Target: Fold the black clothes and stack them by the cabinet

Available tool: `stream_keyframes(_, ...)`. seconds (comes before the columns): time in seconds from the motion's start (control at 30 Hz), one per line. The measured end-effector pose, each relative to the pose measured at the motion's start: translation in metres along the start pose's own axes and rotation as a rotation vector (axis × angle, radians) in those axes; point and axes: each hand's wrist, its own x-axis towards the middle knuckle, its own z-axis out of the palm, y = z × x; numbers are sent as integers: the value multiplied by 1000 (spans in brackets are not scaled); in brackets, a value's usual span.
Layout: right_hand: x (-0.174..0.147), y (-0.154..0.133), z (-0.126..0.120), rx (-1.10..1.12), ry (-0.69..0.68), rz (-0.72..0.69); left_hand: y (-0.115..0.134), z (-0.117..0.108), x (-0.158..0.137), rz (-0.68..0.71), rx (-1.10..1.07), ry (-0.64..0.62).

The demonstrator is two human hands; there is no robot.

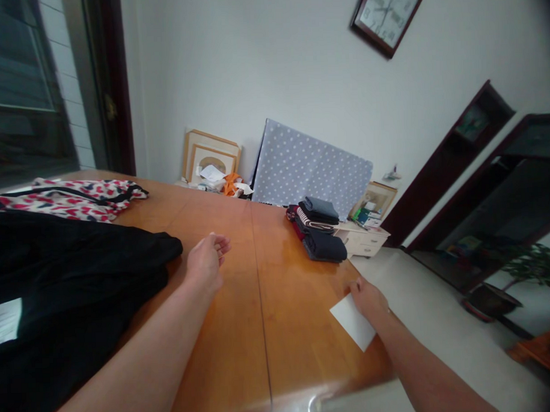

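Note:
My right hand (369, 297) is closed at the right edge of the wooden table (229, 328). Its fingers grip a corner of a white sheet of paper (351, 323), which lies low over the tabletop. Above the table's left half is my left hand (205, 261), fingers loosely bent and apart, with nothing seen in it. Closest to that hand is a black garment (83, 267) spread across the left side. A white label or paper (6, 322) rests on the black cloth. Behind it lies a white garment with red and pink print and black trim (76, 198).
A stack of folded clothes (321, 228) stands at the table's far right corner. Beyond the table are a polka-dot cloth cover (309, 163), framed pictures (210, 154) and a white drawer cabinet (361, 239). A potted plant (492, 300) is on the floor at right.

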Motion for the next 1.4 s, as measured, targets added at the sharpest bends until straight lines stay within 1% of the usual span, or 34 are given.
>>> stream_keyframes(0.2,2,2,2,-8,0,-1,1,-1,2,-23,-18,12)
stream_keyframes(0.47,2,3,1,-15,2,-7,1,-2,2,2,5,10)
stream_keyframes(0.8,-1,1,-1,14,18,5,4,1,2,-16,18,39)
stream_keyframes(0.97,-1,1,-1,10,13,3,4,0,1,-5,41,17)
stream_keyframes(1.13,0,1,0,2,12,20,6,0,1,-18,27,32)
stream_keyframes(1.4,2,3,3,20,6,14,10,-1,-1,-37,-35,11)
